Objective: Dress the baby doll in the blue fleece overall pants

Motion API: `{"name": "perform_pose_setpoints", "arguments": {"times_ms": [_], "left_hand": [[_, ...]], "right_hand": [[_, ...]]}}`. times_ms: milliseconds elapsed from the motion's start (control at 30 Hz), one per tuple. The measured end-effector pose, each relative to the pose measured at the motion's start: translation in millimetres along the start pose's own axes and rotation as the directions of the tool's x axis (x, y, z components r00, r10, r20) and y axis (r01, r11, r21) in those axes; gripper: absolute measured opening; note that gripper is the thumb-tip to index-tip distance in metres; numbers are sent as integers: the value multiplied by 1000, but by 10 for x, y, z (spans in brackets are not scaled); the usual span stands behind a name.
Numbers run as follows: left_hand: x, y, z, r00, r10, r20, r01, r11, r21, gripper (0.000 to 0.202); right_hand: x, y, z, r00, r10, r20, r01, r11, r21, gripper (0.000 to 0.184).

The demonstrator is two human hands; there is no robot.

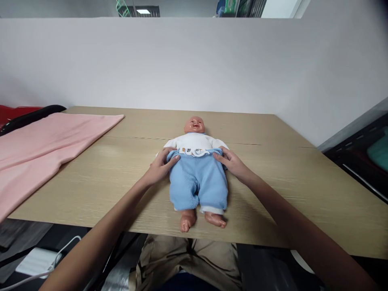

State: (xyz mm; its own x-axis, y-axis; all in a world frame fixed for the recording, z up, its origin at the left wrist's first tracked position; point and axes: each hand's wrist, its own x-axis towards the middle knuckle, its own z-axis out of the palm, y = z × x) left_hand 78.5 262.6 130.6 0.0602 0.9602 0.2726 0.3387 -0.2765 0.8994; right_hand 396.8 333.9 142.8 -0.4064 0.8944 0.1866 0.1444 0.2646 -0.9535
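A baby doll (195, 125) lies on its back on the wooden table, its head toward the wall and its bare feet near the front edge. It wears a white top (194, 141) with a small printed pattern at the hem and light blue fleece pants (197, 178). My left hand (161, 165) pinches the waistband at the doll's hip on the left, thumb on the front. On the other hip, my right hand (232, 161) grips the waistband the same way. Part of the top's hem shows above the waistband. The doll's hands are mostly hidden.
A pink cloth (54, 149) spreads over the table's left side, beside a black and red item (33, 112). A white wall (182, 64) rises behind the table (287, 182). Below at left sits a white box with a cable (39, 260); a dark rack (360, 149) stands at right.
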Motion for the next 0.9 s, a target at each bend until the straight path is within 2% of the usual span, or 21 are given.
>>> {"name": "perform_pose_setpoints", "arguments": {"times_ms": [133, 233, 300, 400, 467, 567, 700, 733, 800, 900], "left_hand": [[218, -109, 39, 999, -31, -29, 34, 994, 100, 35], [401, -128, 125, 989, -71, -127, 76, 996, 38, 34], [505, -142, 206, 987, -75, -141, 76, 997, -1, 36], [557, -189, 274, 996, -71, -60, 66, 994, -87, 47], [522, -233, 226, 995, -88, 39, 93, 983, -156, 55], [436, -273, 1, 971, -111, 211, 149, 973, -176, 53], [373, -240, -315, 890, -93, 446, 135, 989, -64, 37], [363, -231, -346, 875, -100, 473, 143, 988, -55, 35], [337, -232, -329, 878, -122, 463, 194, 975, -111, 35], [286, -270, -166, 911, -156, 382, 306, 877, -371, 42]], "right_hand": [[181, 208, 133, 994, 2, -110, -6, 999, -40, 52], [322, 311, 196, 980, -15, -196, -3, 996, -90, 46], [385, 326, 214, 974, -37, -223, 11, 993, -118, 42], [366, 315, 183, 977, -49, -208, 18, 989, -150, 40], [273, 321, 115, 985, -40, -167, 13, 987, -159, 40], [81, 363, -43, 997, -6, -76, -5, 990, -140, 41], [-118, 427, -191, 999, 44, 5, -44, 994, -100, 40], [-145, 438, -184, 998, 60, 15, -59, 995, -79, 37], [-176, 452, -111, 993, 117, -5, -116, 991, 60, 36], [-177, 453, 74, 969, 231, -86, -177, 895, 408, 42]]}}
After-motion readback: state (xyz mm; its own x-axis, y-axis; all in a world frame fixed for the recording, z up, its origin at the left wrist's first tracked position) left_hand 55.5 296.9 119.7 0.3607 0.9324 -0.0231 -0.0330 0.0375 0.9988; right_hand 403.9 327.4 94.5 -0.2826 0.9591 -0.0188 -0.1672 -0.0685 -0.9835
